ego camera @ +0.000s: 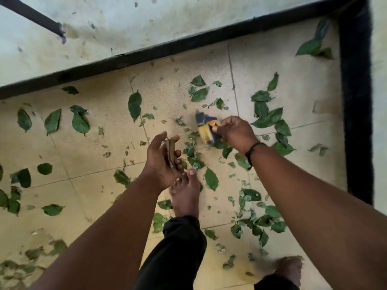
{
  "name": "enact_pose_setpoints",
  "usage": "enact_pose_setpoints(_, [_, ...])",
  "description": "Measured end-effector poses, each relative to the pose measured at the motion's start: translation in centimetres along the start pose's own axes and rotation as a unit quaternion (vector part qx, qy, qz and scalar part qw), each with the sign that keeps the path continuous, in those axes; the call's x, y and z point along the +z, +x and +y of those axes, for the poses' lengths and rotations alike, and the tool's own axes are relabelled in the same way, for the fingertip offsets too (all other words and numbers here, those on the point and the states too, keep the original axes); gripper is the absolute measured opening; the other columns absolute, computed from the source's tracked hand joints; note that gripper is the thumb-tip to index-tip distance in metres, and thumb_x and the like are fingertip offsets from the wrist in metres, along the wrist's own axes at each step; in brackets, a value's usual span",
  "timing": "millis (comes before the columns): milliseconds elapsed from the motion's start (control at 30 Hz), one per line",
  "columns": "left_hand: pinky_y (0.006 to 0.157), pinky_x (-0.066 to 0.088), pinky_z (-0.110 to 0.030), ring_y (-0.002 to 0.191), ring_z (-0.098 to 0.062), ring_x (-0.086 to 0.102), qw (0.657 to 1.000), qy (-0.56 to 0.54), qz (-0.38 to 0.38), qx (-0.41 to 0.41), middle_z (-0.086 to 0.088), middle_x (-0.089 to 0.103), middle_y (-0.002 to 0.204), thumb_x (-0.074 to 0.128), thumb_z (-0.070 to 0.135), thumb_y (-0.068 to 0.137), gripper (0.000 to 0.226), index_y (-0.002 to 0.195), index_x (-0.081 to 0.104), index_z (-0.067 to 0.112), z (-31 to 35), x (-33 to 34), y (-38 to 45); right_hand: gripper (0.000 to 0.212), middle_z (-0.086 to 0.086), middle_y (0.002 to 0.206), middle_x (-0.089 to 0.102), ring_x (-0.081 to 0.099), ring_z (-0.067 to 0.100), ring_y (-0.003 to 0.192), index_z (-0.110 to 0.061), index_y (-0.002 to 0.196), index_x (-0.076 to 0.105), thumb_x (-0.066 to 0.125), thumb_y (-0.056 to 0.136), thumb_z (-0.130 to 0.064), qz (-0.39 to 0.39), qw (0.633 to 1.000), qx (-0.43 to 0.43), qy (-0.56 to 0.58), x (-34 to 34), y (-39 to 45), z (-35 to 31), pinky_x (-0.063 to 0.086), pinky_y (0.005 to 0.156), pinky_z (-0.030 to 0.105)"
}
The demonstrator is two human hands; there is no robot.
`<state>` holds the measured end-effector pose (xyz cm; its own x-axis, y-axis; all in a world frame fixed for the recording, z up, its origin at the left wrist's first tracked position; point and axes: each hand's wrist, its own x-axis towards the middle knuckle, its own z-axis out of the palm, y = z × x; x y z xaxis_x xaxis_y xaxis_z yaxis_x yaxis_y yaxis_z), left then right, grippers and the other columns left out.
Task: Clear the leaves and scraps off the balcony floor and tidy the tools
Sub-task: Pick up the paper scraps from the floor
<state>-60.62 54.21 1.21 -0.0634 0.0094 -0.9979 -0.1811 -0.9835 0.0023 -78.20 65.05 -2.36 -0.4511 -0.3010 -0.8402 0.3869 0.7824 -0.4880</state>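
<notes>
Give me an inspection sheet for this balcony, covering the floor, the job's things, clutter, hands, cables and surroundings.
Surface: tiled floor, beige, dusty, strewn all over.
Job's things: green leaves scattered whole and torn across the tiles; a brown scrap in the left hand; a blue and yellow scrap in the right hand.
Clutter: small leaf crumbs between the tiles; no tools seen.
Hands: left hand holds the brown scrap; right hand grips the blue and yellow scrap, blurred.
Cables: nothing seen.
Surroundings: pale wall with a dark skirting; dark bar at upper left; bare feet on the tiles.
</notes>
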Motion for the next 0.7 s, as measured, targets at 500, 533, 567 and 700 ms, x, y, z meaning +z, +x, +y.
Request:
enact_pose_setpoints(500, [0.055,0.027,-0.024,0.059,-0.011,0.039,0.955,0.286,0.001,-0.071,-0.001,0.045,0.070,0.058,0.027,0.092,0.009,0.091,0.058,0.017,-10.0,8.1,0.5,0.020,-0.002,0.069,0.056,0.050,0.012,0.049,-0.021,0.078,0.055,0.071,0.086,-0.012,-0.195,0.972,0.122,-0.055,-4.1,-6.7,6.4,0.043,0.044,0.019])
enact_pose_setpoints(533, [0.055,0.025,-0.023,0.056,-0.010,0.041,0.962,0.263,0.004,-0.075,0.001,0.047,0.065,0.053,0.022,0.095,0.009,0.089,0.058,0.017,-10.6,9.3,0.5,0.022,-0.004,0.067,0.057,0.051,0.008,0.047,-0.022,0.075,0.057,0.073,0.084,-0.011,-0.205,0.970,0.107,-0.074,-5.6,-6.2,6.2,0.040,0.043,0.017])
enact_pose_setpoints(567, [0.055,0.024,-0.024,0.055,-0.010,0.045,0.967,0.242,0.001,-0.078,0.001,0.053,0.063,0.048,0.016,0.097,0.015,0.086,0.058,0.016,-11.4,10.8,0.6,0.022,-0.005,0.066,0.058,0.052,0.005,0.047,-0.022,0.073,0.059,0.073,0.083,-0.008,-0.198,0.972,0.087,-0.091,-7.6,-5.3,6.1,0.039,0.041,0.014])
enact_pose_setpoints(700, [0.055,0.028,-0.025,0.072,-0.013,0.053,0.966,0.252,-0.023,-0.060,-0.005,0.069,0.083,0.044,0.012,0.101,0.019,0.101,0.060,0.020,-12.9,15.4,0.3,0.011,0.004,0.099,0.065,0.061,0.023,0.093,-0.015,0.096,0.065,0.060,0.088,-0.008,-0.015,0.947,-0.008,-0.320,-16.6,0.9,5.8,0.052,0.077,0.021])
